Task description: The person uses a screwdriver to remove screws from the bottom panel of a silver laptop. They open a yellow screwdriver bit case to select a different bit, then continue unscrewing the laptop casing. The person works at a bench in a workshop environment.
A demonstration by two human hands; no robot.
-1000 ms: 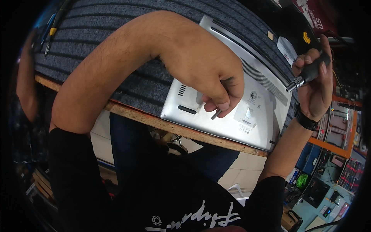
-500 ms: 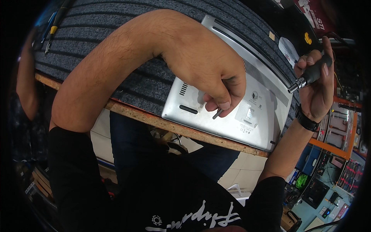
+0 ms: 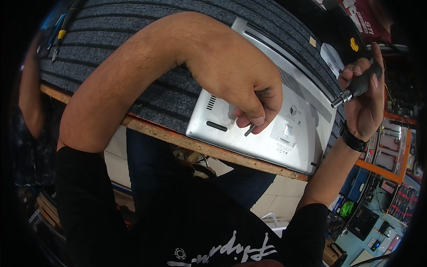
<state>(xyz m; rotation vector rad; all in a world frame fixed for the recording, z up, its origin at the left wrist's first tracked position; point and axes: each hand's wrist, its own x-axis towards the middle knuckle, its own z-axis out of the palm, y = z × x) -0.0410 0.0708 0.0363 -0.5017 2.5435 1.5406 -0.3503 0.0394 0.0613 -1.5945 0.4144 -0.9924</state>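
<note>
Over the upturned silver laptop [image 3: 291,127], left hand [image 3: 242,78] pinching a slim metal bit [image 3: 249,131], right hand [image 3: 361,100] gripping a screwdriver [image 3: 358,86], a slackened pinch could drop the bit and scratch the laptop!

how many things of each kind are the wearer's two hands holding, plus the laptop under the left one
Screwdriver: 1, in the right hand
Metal rod: 1, in the left hand
Laptop: 1
Total: 3

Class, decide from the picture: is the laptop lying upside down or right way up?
Upside down: the laptop has its vent grille and a long rubber foot facing up.
</note>
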